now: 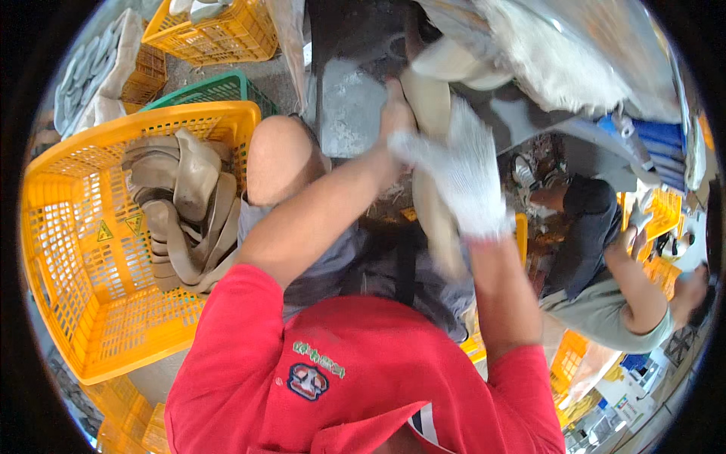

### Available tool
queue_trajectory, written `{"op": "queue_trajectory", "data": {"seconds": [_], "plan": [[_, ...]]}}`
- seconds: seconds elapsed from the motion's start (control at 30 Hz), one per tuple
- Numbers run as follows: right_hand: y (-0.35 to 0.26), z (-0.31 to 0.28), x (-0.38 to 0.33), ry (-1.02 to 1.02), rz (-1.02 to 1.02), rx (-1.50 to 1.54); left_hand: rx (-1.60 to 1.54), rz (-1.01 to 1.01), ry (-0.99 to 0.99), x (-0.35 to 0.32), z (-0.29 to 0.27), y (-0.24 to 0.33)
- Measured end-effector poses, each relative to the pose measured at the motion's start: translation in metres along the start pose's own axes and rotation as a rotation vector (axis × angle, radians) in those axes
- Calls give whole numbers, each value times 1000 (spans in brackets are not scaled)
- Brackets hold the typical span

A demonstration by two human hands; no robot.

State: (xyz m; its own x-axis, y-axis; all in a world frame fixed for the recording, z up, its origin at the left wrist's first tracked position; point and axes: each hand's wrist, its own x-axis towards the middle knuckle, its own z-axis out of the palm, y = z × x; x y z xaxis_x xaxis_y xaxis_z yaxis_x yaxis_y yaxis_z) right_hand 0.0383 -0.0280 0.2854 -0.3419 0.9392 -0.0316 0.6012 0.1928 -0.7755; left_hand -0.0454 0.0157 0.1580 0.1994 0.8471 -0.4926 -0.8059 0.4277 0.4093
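A long beige shoe sole runs up and down in front of me, between my two hands. My bare left hand grips its left edge near the upper part. White knit cloth covers my right hand; it lies over the sole from the right, thumb across the middle, and is blurred by motion. Past the sole's upper end is another pale, curved piece, also smeared. On my left, a yellow plastic basket holds several brownish-beige soles, nested and overlapping.
A dark grey metal panel stands ahead, with a whitish fabric cover to its right. Behind the basket are a green crate and another yellow crate. A co-worker sits at the right among yellow crates.
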Motion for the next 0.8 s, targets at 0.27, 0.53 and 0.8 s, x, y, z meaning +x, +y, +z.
{"op": "queue_trajectory", "data": {"seconds": [0.27, 0.53, 0.8], "plan": [[40, -16, -63, -265, 181, 181, 655, 23, 60, -18, 6, 26], [112, -46, -214, 70, 517, -610, 1634, 1257, 1183, -184, -148, 145], [47, -7, -170, 34, 175, 585, 1925, 1460, 337, -249, -90, 70]]}}
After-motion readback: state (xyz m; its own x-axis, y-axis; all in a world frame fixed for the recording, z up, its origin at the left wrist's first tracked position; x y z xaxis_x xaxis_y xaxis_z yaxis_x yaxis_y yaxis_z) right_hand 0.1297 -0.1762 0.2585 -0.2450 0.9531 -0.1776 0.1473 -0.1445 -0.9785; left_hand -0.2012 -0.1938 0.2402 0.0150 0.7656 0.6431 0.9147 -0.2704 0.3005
